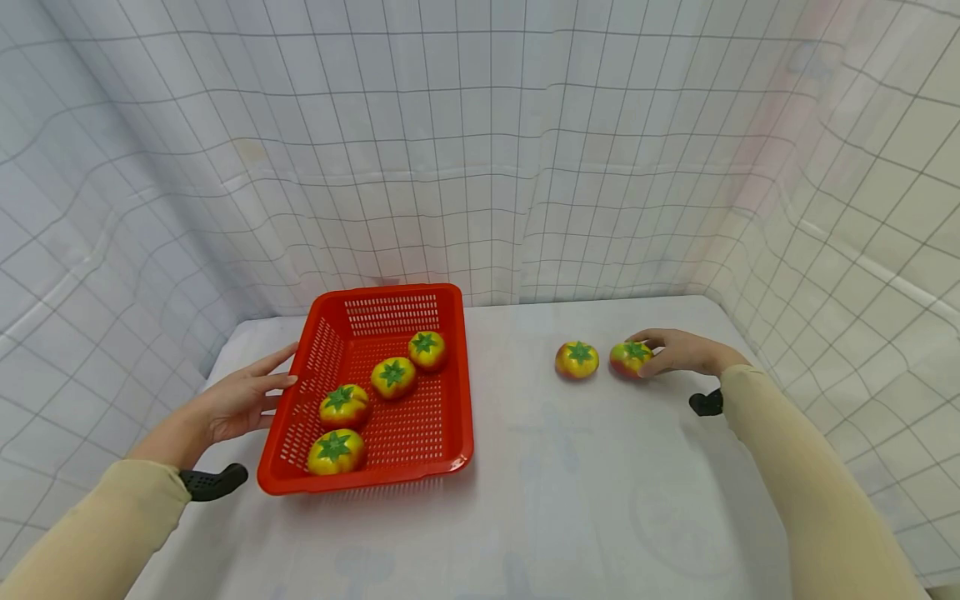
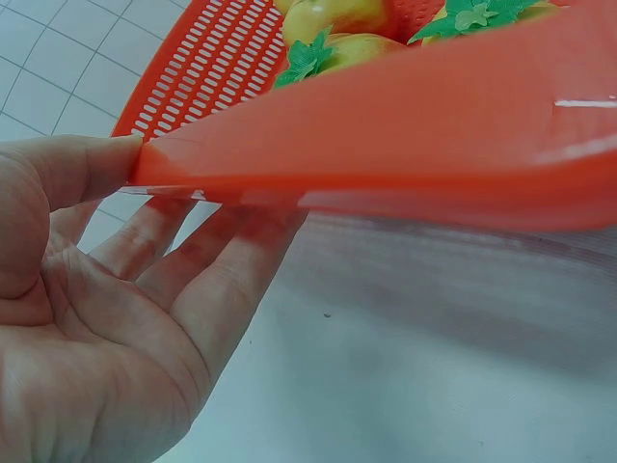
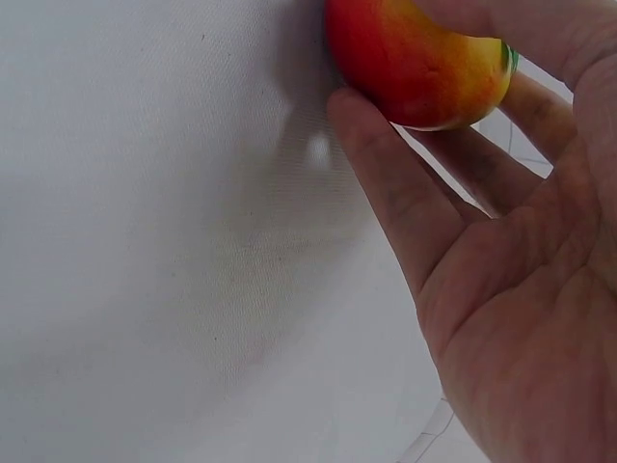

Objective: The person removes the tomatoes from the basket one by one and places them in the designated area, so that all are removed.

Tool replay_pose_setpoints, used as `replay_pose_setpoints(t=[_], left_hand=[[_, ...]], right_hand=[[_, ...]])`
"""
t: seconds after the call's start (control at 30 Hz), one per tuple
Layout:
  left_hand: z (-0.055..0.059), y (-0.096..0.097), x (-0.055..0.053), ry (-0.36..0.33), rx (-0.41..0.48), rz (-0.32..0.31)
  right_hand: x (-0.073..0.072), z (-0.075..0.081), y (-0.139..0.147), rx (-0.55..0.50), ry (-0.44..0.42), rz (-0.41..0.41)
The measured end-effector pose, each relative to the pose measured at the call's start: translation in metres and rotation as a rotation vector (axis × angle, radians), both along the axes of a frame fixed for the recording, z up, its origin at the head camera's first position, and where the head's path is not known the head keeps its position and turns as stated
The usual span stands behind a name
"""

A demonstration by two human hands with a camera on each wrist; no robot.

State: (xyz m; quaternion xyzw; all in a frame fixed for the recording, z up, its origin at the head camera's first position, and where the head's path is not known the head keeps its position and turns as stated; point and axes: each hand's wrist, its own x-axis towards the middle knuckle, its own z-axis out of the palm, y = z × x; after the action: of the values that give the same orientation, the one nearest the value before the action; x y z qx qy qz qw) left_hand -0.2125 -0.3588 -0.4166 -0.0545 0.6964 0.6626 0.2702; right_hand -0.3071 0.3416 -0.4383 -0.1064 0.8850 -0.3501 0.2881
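A red plastic basket [image 1: 463,400] with slotted walls holds several red-and-yellow toy tomatoes [image 1: 393,377] with green star-shaped leaves. At its left side my left hand [image 1: 238,406] grips the rim; the left wrist view shows the thumb on top and the fingers [image 2: 207,260] beneath. On the right of the table, my right hand [image 1: 678,352] holds another toy tomato [image 1: 627,358] between thumb and fingers. The right wrist view shows this tomato [image 3: 415,72] close over the white surface, its top partly hidden by the thumb. Just left of it lies one more toy tomato [image 1: 577,361].
The white table [image 1: 555,492] carries the basket and the loose tomatoes. White cloth with a dark grid [image 1: 510,167] hangs behind and along both sides. A black strap end juts from each sleeve at the wrist.
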Motion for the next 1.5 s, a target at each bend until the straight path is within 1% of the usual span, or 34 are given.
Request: replay_pose_setpoints(t=[0.27, 0.5, 0.77, 0.97, 1.33, 1.5], left_hand=[[0.0009, 0.0002, 0.0008, 0.000, 0.008, 0.005], [0.0005, 0.0011, 0.0019, 0.006, -0.002, 0.005], [0.0014, 0.0010, 0.0020, -0.001, 0.012, 0.008], [0.0024, 0.0019, 0.0023, -0.001, 0.015, 0.008], [0.0020, 0.0014, 0.0018, -0.002, 0.013, 0.004], [0.0013, 0.0008, 0.0008, -0.003, 0.016, 0.006]], right_hand=[[-0.0008, -0.0001, -0.0035, 0.030, 0.010, 0.005], [-0.0004, -0.0006, -0.0049, 0.013, 0.002, -0.008], [-0.0014, -0.0025, -0.0050, -0.020, -0.030, -0.028], [0.0004, -0.0007, -0.0053, -0.034, -0.034, -0.025], [-0.0005, -0.0037, -0.0050, -0.004, -0.041, -0.037], [0.0002, -0.0027, -0.0013, -0.001, -0.032, -0.018]])
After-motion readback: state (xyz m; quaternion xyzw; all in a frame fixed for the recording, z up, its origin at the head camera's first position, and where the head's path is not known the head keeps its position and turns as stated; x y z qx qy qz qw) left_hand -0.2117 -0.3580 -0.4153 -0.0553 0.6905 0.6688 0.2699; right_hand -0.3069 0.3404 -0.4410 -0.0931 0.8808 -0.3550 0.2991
